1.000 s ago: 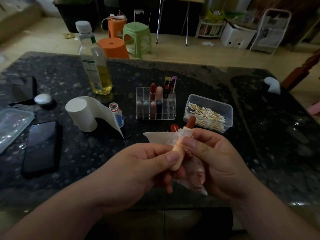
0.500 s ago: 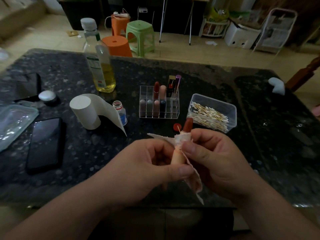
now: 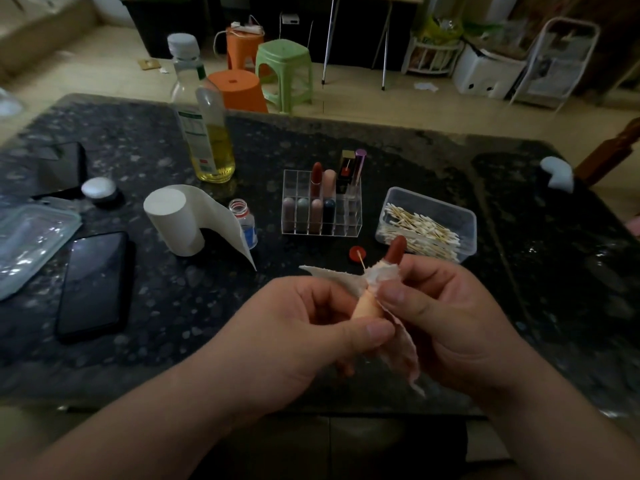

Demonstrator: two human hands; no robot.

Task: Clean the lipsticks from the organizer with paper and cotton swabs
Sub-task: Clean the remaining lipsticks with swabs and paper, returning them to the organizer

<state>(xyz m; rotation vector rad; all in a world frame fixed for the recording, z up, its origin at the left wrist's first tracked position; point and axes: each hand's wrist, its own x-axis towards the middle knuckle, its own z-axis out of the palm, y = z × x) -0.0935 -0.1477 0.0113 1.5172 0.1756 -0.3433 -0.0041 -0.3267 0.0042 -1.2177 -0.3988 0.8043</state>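
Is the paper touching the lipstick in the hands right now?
Touching. The head view shows the paper wrapped round the lipstick below its red tip, pinched there by the right hand; the left hand grips its base.

A lived-in home room: dark stone table [image 3: 415, 161], tiled floor, orange stools [image 3: 239, 90] and a green stool [image 3: 285, 69], storage clutter along the wall.

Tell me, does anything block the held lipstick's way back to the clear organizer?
Only a red cap lies on the table between lipstick and organizer; above it, nothing visible blocks.
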